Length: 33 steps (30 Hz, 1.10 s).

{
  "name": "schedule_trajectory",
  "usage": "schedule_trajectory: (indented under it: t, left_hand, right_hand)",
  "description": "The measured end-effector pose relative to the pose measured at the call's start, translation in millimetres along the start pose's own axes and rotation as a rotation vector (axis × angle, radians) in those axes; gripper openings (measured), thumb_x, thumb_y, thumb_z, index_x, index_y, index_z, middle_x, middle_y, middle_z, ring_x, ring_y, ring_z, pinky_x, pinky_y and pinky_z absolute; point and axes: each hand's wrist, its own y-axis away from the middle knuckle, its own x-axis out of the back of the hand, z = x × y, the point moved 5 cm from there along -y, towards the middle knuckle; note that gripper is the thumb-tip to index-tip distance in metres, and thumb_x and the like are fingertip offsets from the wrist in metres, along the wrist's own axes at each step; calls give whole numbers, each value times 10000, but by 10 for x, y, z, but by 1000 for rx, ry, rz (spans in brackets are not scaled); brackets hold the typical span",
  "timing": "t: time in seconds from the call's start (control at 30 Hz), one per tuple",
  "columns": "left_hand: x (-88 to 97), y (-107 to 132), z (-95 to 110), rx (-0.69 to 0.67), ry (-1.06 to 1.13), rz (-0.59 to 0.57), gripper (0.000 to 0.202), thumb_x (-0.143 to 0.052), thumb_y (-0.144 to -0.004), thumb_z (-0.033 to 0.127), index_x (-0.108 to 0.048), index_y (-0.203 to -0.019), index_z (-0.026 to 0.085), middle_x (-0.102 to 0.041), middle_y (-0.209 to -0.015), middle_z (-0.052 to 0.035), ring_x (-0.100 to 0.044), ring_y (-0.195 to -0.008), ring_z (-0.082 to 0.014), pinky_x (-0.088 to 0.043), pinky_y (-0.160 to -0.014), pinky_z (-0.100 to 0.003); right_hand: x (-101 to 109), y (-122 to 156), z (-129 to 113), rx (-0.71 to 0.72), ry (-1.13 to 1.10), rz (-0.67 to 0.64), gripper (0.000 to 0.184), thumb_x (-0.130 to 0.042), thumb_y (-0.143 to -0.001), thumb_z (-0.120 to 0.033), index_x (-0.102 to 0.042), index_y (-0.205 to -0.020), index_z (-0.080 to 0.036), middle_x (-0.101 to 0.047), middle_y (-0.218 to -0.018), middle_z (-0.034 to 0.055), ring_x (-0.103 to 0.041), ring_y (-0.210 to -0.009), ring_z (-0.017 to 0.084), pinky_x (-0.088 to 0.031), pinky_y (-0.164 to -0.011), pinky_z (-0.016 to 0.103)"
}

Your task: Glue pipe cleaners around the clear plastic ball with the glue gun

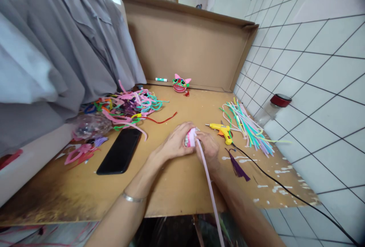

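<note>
My left hand [181, 137] is closed around a small rounded piece [190, 138] with pale lilac and bright pink bands and a clear, shiny part at its side. My right hand [209, 145] is closed against the other side of that piece. From between its fingers a long lilac pipe cleaner [207, 176] hangs down past the table's front edge. The right fingertips are partly hidden, so their exact grip is hard to see. Just beyond the right hand lies a yellow glue gun [224, 129], nozzle to the left. A purple tassel [238, 168] rests nearer to me.
Loose pipe cleaners [249, 127] lie at the right, near a red-lidded jar [273, 108]. A tangled heap [137, 102] and a black phone [119, 151] are at the left. Behind stand a pink-eared animal-head figure [180, 83] and a marker [161, 80]. The glue gun's cord [282, 192] runs front right.
</note>
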Motion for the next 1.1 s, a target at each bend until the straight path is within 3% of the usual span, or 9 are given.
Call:
schedule_trajectory:
  t: [1.1]
  left_hand:
    - [26, -6, -2, -21, 45, -1, 593, -745, -680, 280, -534, -1223, 169, -582, -1295, -151, -552, -1233, -303, -437, -1079, -451]
  right_hand:
    - [14, 18, -3, -35, -11, -33, 180, -509, -882, -83, -607, -982, -194, -740, -942, 94, -710, -889, 186, -593, -802, 327]
